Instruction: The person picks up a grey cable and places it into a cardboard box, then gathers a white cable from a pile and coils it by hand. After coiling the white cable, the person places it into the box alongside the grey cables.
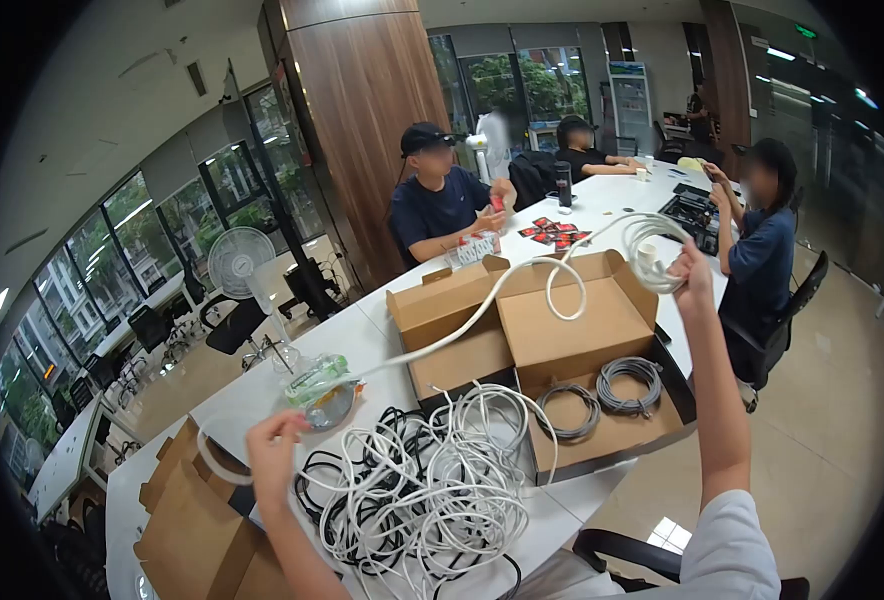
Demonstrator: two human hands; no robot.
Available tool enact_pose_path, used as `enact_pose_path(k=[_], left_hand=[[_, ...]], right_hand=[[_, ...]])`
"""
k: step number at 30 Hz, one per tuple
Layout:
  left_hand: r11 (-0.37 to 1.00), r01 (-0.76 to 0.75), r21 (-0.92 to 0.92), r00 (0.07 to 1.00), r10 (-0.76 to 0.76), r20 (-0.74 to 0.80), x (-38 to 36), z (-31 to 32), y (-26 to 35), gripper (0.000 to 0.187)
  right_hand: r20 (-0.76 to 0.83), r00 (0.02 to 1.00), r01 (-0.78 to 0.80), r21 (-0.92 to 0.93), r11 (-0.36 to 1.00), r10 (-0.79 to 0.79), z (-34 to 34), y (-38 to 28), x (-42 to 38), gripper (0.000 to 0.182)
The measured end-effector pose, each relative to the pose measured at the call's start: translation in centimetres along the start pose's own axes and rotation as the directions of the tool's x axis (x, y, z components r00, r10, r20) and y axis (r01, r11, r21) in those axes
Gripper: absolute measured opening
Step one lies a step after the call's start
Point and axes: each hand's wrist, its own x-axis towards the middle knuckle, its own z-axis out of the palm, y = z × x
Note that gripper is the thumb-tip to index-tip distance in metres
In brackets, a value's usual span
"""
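The long cord point(417, 352) is plain white. The heap of cords point(442, 490) is part white and part black. The two rolls of cord point(627, 408) are plain grey. The open box point(582, 330) is brown inside and black outside. The surface point(262, 385) is white. The small packets point(559, 236) are red and black. One see-through bag point(317, 377) has green on it. The near sleeve point(727, 545) is white. The tall post point(367, 120) is brown with thin wood lines. The floor point(822, 370) is tan.

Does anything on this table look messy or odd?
Yes: the heap of black and white cables beside the open cardboard box looks odd because it's badly tangled, unlike the gray coils lying tidily inside. I see no spill.
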Motion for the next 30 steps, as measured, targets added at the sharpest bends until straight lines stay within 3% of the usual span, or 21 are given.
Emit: enact_pose_path(k=[2,5,8,10,12,13,15,18,21,23,24,27,29,30], left_hand=[[0.997,-0.072,-0.011,0.99,0.07,-0.126,0.0,-1.9,-1.2,0.015],[0.996,-0.083,0.011,0.966,0.083,-0.245,-1.0,-3.7,-2.8,0.014],[0.996,-0.085,-0.02,0.957,0.076,-0.279,-1.5,-4.6,-5.7,0.014],[0.97,0.042,0.241,0.968,0.021,-0.252,-2.4,-4.4,-4.6,0.015],[0.842,0.142,0.52,0.973,-0.024,-0.228,-3.1,-4.3,-3.3,0.019],[0.811,0.076,0.58,0.997,-0.053,-0.056,-3.3,-3.8,-2.4,0.023],[0.734,-0.086,0.673,0.953,-0.137,0.272,-4.2,-3.0,-0.3,0.031],[0.762,-0.338,0.552,0.747,-0.139,0.65,-5.0,-2.2,2.6,0.053],[0.755,-0.444,0.483,0.698,-0.047,0.715,-4.7,-1.3,6.6,0.074],[0.754,-0.574,0.32,0.645,0.175,0.744,-3.7,0.0,10.4,0.084],[0.731,-0.615,0.295,0.64,0.245,0.728,-3.3,1.2,13.1,0.088],[0.731,-0.663,0.161,0.65,0.457,0.607,-2.8,5.8,20.0,0.104],[0.512,-0.809,0.29,0.583,0.635,0.507,-3.0,9.3,22.9,0.121],[0.479,-0.848,0.228,0.527,0.719,0.453,-2.9,11.3,23.6,0.122]], right_hand=[[-0.014,1.0,0.008,0.045,0.999,-0.008,-3.6,-2.5,2.1,0.024],[-0.197,0.98,0.008,0.115,0.993,0.015,-5.4,-5.2,2.7,0.024],[-0.106,0.99,-0.08,0.139,0.987,0.095,-8.3,-6.5,4.0,0.025],[-0.073,0.994,-0.077,0.077,0.994,0.083,-7.8,-7.0,3.1,0.025],[-0.027,0.997,-0.078,0.02,0.997,0.078,-6.2,-7.2,2.3,0.023],[-0.005,0.997,-0.077,-0.023,0.997,0.077,-5.9,-7.2,1.7,0.023],[0.119,0.99,-0.07,-0.038,0.997,0.074,-5.0,-7.3,0.7,0.023],[0.304,0.951,-0.03,-0.075,0.997,0.052,-3.0,-7.4,-1.0,0.02],[0.472,0.88,0.025,-0.161,0.987,0.055,-0.3,-7.5,-3.4,0.017],[0.554,0.829,0.066,-0.229,0.971,0.075,1.5,-7.7,-5.3,0.016],[0.614,0.785,0.09,-0.24,0.967,0.08,2.4,-7.6,-6.2,0.012],[0.602,0.783,0.181,-0.462,0.868,0.157,5.1,-7.6,-9.9,0.017],[0.68,0.669,0.241,-0.579,0.779,0.299,6.4,-8.1,-12.2,0.025],[0.701,0.603,0.297,-0.64,0.709,0.38,7.9,-9.4,-14.4,0.021]])
